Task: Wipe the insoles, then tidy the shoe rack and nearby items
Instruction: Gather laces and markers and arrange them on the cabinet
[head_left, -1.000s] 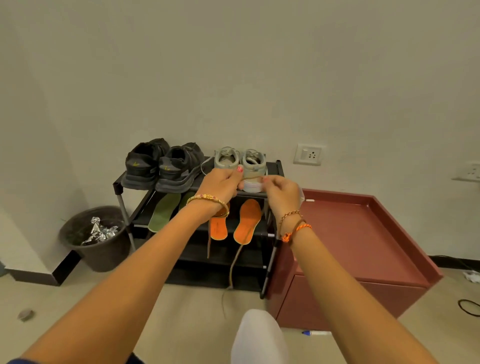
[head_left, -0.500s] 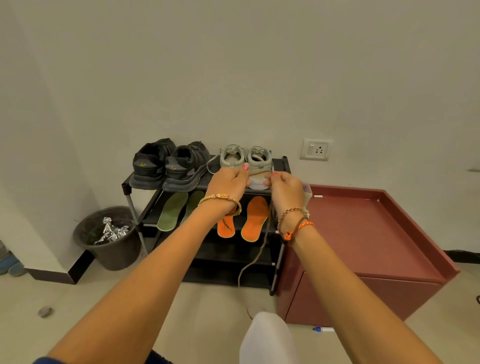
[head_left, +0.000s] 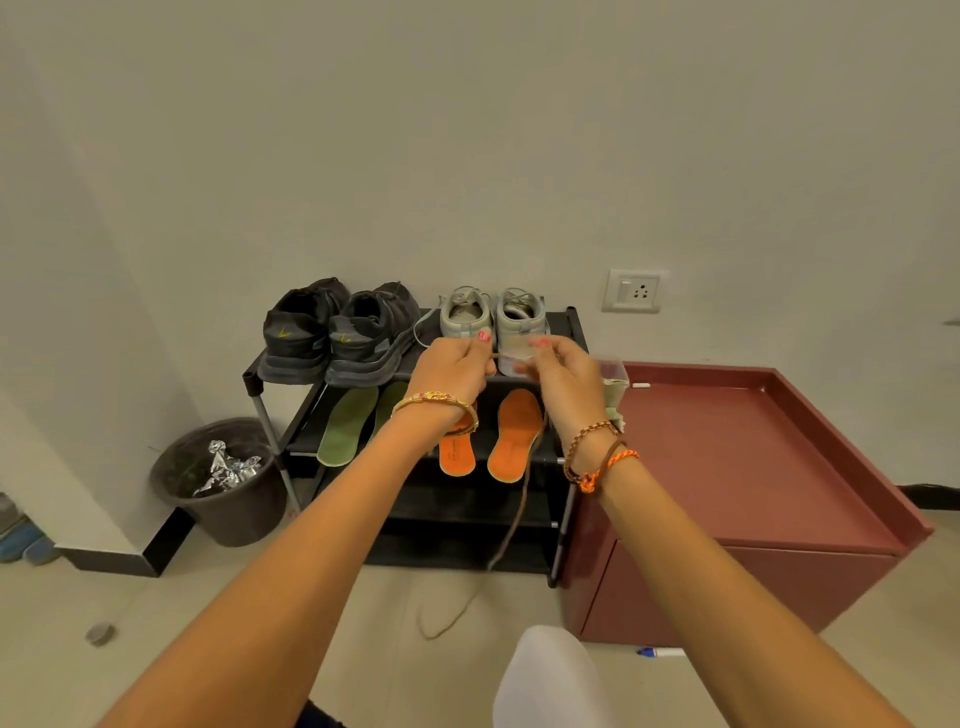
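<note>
Left hand (head_left: 452, 366) and right hand (head_left: 563, 371) are each pinching one brown shoelace (head_left: 519, 512), stretching a short span between them, apparently to gather it, its tail trailing floorward; orange insoles (head_left: 511, 436) are lying on the shoe rack (head_left: 574, 332) just below.

A plain off-white wall (head_left: 467, 130) is seen behind a dark red cabinet (head_left: 753, 467) — a wall socket (head_left: 632, 291) is mounted above its left corner, and pale floor (head_left: 78, 597) is spread below it.
</note>
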